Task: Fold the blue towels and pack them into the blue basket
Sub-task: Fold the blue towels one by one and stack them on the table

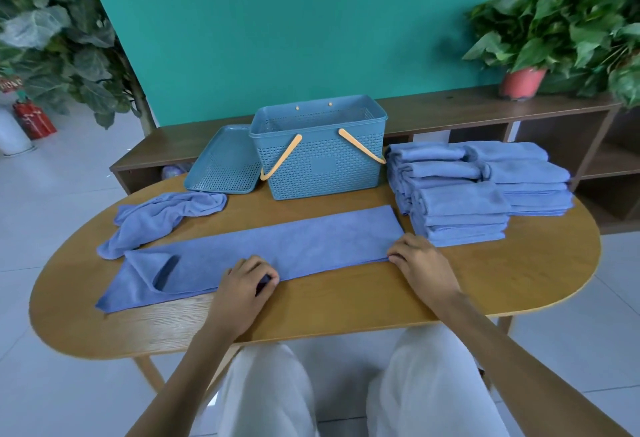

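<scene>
Fingertips of left hand [247, 280] pinching near hem of long towel [263, 246] at lower centre; right hand [417, 258] gripping its right end corner. Soft, light, limp microfibre: best taken at corners and hems. Crumpled towel [162, 216] at left, folded stacks [478, 190] at right, empty blue basket [318, 159] at upper centre.

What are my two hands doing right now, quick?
Left hand: fingers curled, pinching the towel's near edge.
Right hand: fingers curled over the towel's right end, gripping it.
</scene>
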